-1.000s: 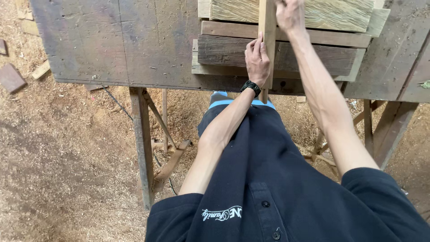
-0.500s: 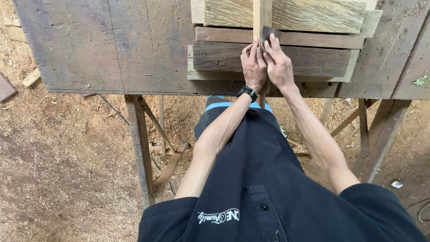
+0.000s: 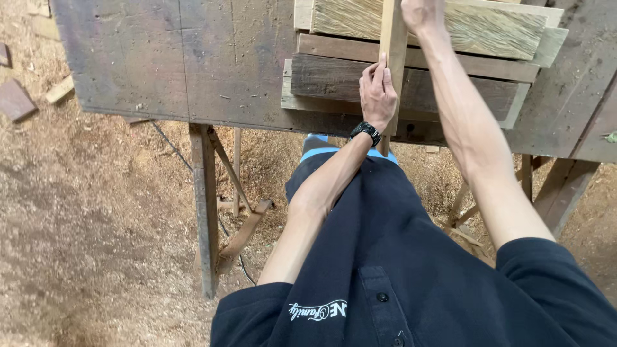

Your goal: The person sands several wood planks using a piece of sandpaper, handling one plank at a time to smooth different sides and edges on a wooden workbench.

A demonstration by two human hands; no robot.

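Even daylight, soft shadows, sharp, no glare.

The floor [image 3: 83, 212] is brown dirt with sawdust and wood chips all over it. A big old wooden bench [image 3: 160, 58] with a grey, scratched top stands on thin wooden legs [image 3: 205, 212], and slanted sticks brace the legs under its near edge. A few small wood scraps [image 3: 16, 99] lie on the ground past the bench's left edge, and soft daylight falls on everything.
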